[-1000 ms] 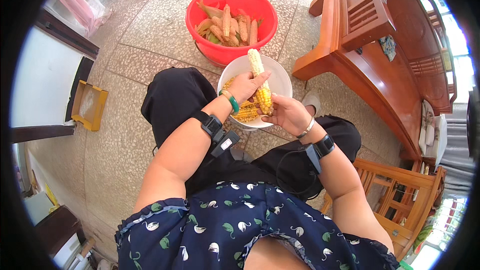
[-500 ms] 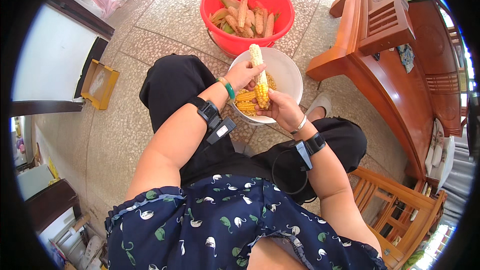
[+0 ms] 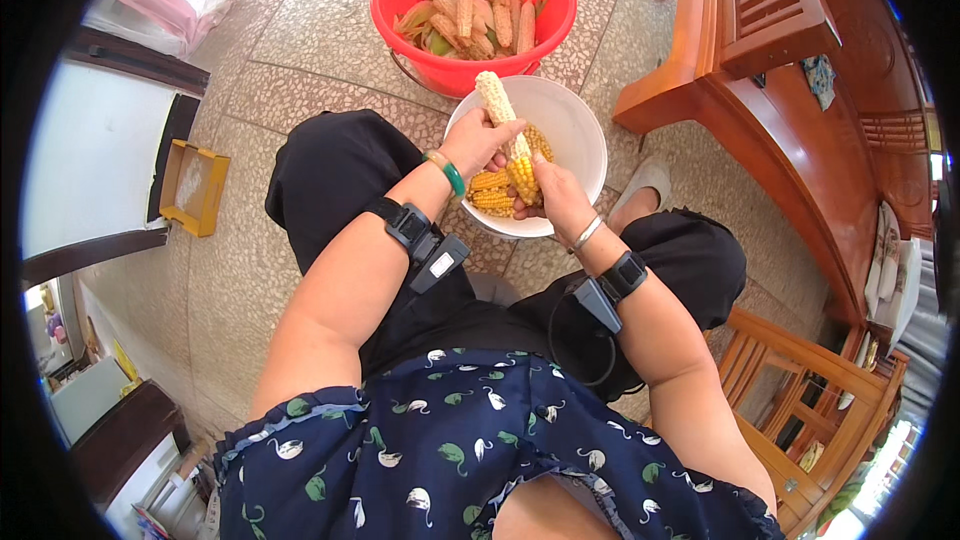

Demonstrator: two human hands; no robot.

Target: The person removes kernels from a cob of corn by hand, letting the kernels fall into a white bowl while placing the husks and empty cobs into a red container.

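Over a white bucket I hold a corn cob tilted, its upper part bare and pale, its lower end still covered in yellow kernels. My left hand wraps round the bare middle, thumb across it. My right hand grips the kernelled lower end, thumb pressed against the kernels. Inside the bucket lie yellow corn ears and loose kernels, partly hidden by my hands.
Just beyond the bucket stands a red bucket of stripped cobs and husks. A wooden bench is at the right, with a small wooden chair nearer me. A yellow cardboard box lies on the floor at left.
The cob leans more to the left, and both hands have shifted slightly with it. The whole view has moved a little, so the buckets sit higher and further left.
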